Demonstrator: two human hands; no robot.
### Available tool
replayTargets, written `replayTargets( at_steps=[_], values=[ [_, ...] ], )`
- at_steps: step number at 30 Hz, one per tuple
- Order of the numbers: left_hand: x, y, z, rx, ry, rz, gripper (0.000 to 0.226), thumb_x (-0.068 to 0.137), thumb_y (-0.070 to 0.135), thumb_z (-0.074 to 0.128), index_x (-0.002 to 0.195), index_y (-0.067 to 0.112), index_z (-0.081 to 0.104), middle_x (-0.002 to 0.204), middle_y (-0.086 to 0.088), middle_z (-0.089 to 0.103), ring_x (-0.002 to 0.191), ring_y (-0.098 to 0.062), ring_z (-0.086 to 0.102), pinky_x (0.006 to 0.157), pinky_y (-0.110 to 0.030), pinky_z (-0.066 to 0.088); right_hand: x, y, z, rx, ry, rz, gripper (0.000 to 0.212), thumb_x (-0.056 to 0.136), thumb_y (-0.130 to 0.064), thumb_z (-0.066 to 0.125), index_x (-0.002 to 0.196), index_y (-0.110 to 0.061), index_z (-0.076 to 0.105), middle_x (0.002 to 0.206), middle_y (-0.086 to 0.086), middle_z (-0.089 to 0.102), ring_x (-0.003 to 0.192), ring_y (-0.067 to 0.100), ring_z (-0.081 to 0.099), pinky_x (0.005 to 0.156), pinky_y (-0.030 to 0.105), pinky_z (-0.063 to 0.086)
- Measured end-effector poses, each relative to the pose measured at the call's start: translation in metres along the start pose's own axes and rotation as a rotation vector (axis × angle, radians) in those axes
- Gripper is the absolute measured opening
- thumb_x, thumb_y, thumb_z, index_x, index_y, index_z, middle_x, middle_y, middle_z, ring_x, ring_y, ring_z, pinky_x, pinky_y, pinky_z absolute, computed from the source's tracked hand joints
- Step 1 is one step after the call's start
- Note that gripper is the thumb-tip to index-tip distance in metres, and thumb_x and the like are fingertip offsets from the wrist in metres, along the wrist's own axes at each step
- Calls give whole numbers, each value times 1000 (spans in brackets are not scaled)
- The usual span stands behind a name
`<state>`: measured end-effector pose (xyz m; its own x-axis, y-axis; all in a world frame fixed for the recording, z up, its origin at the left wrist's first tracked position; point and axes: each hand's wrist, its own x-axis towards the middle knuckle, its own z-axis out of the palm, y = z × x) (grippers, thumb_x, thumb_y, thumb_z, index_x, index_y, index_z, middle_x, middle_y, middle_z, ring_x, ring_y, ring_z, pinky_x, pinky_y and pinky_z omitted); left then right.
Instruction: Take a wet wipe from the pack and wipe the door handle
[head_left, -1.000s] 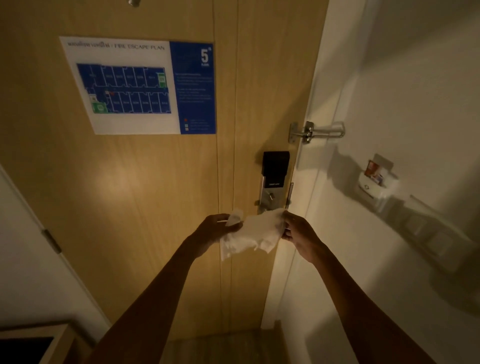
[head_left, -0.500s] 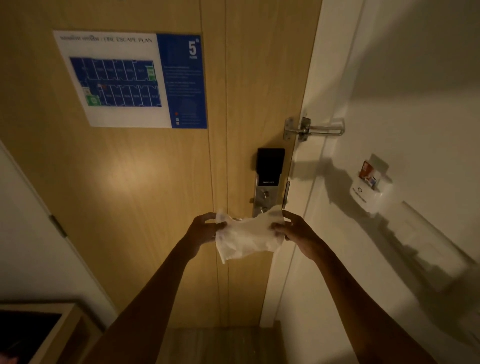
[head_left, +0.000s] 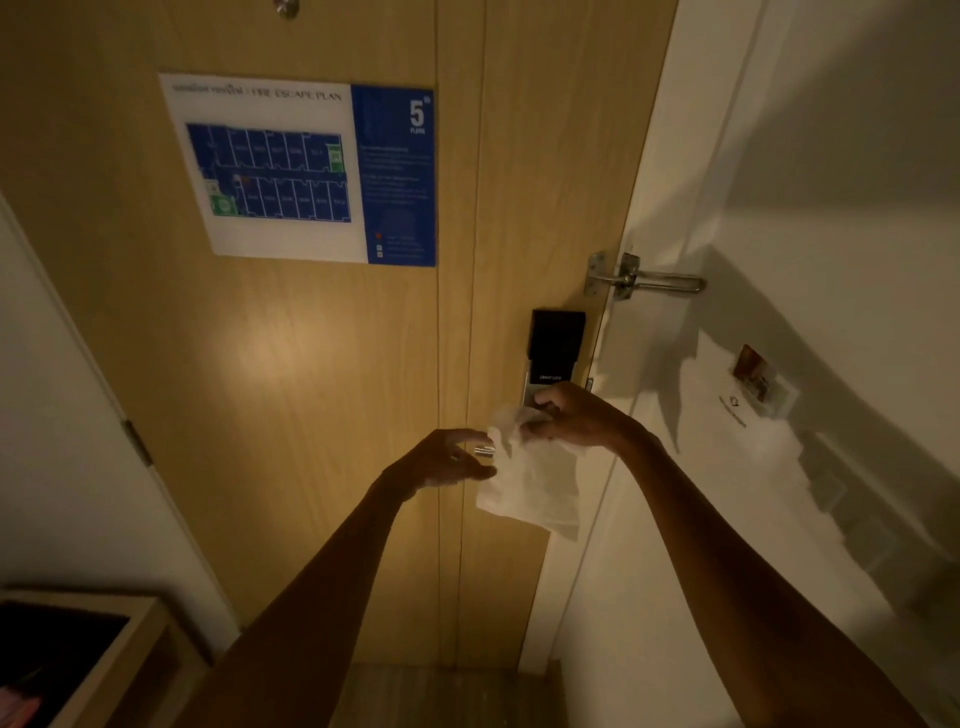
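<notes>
Against the wooden door, the right hand is pinching a wipe over the handle; the left hand is hovering spread beside it.

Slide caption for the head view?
Right hand drapes wet wipe over door handle; left hand open beside it.

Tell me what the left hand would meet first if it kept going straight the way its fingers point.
Most likely the silver metal door handle, whose end shows just past the left hand, with the white wet wipe draped right beside it from the right hand. Depth is unclear in this dim view.
</notes>
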<state>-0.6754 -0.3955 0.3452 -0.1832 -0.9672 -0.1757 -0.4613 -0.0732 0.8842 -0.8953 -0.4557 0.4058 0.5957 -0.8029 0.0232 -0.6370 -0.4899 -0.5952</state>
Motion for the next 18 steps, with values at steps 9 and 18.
replayTargets(
  at_steps=[9, 18],
  values=[
    [9, 25, -8, -54, 94, 140, 38, 80, 34, 74, 112, 15, 69, 100, 7, 73, 94, -13, 70, 77, -21, 59, 3, -3, -16, 162, 72, 18, 21, 86, -39, 69, 95, -20, 67, 87, -2, 68, 83, 11, 65, 69, 21, 48],
    [-2, 50, -35, -150, -82, 156, 28, 81, 36, 73, 108, 29, 68, 109, 2, 74, 99, -11, 71, 77, -24, 59, -19, 32, 20, 683, -66, 66, 40, 83, -43, 72, 114, -19, 67, 113, 8, 69, 108, 24, 66, 93, 37, 50]
  ],
)
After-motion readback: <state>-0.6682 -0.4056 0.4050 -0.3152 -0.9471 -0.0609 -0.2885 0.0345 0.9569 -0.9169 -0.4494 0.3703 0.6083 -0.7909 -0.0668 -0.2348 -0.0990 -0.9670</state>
